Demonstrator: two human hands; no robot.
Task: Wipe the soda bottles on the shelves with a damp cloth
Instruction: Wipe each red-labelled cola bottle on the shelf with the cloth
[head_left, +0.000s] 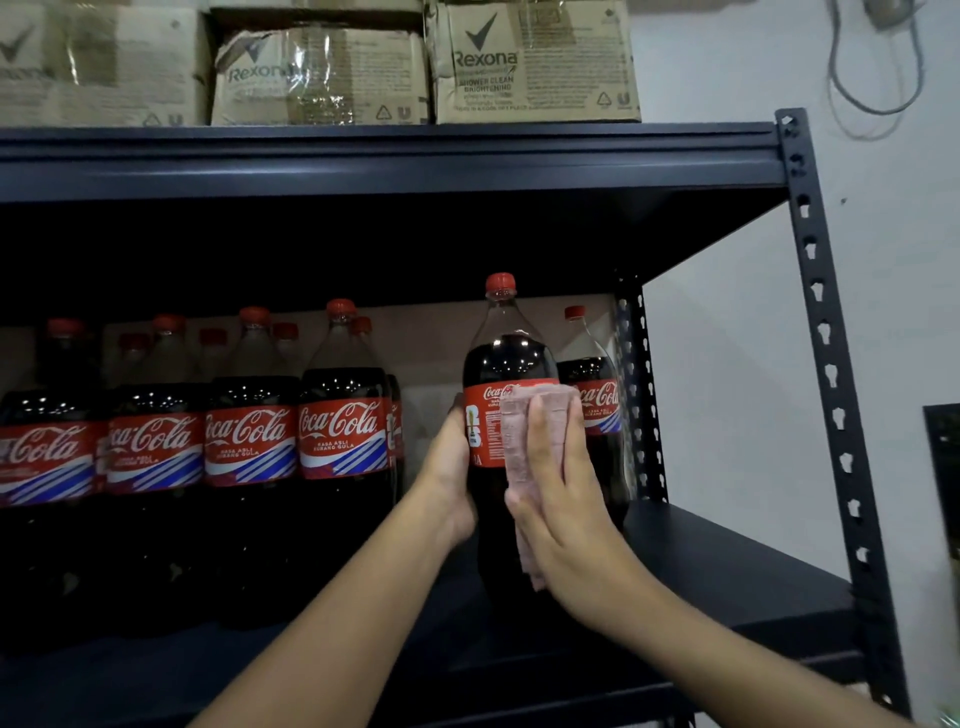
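My right hand (561, 499) nearest, fingers (545, 431) straight, together, pressing cloth (514, 441) flat on upright bottle (506, 364). Left hand (452, 467) fingers curled around bottle's left side.

Two bare forearms reach up and forward from the lower edge of the view. The left hand (451, 467) curls its fingers around the side of a tall dark cola bottle (506, 415), while the right hand (558, 499), fingers straight and together, presses a folded pink cloth (517, 441) flat against its front.
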